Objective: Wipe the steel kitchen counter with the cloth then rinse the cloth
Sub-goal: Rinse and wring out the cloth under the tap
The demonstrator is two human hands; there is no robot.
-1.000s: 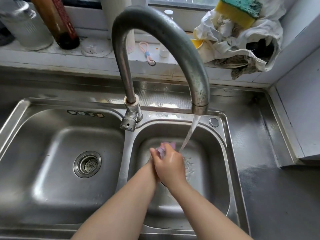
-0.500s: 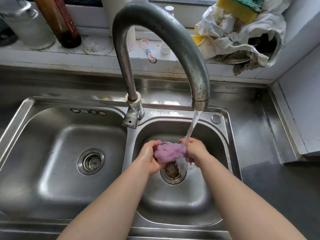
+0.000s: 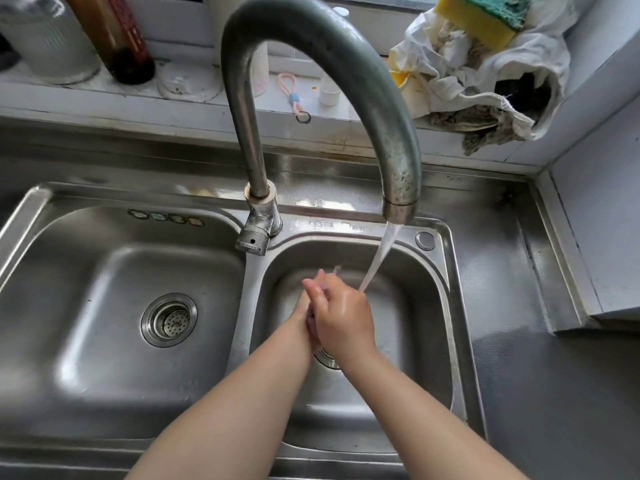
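Observation:
Both my hands are pressed together over the right sink basin (image 3: 429, 327), squeezing the purple cloth (image 3: 310, 320) between the palms. My right hand (image 3: 341, 315) lies on top and covers most of the cloth. My left hand (image 3: 308, 299) is underneath, with only its fingers and edge showing. Just slivers of purple show at the fingertips and near the wrists. Water (image 3: 379, 261) runs from the curved steel faucet (image 3: 311, 98) and lands by my right hand's knuckles. The steel counter (image 3: 554, 375) stretches to the right of the sink.
The left basin (image 3: 86, 306) has a strainer drain (image 3: 169, 319). On the sill behind stand a metal tin (image 3: 48, 39), a dark bottle (image 3: 117, 39) and a white rag heap (image 3: 485, 74) topped by a yellow-green sponge (image 3: 485, 15). A white wall panel (image 3: 599, 220) bounds the counter at right.
Half a second ago the hands held the cloth spread between them under the stream. They have now closed together on it, right hand over left, hiding most of the cloth.

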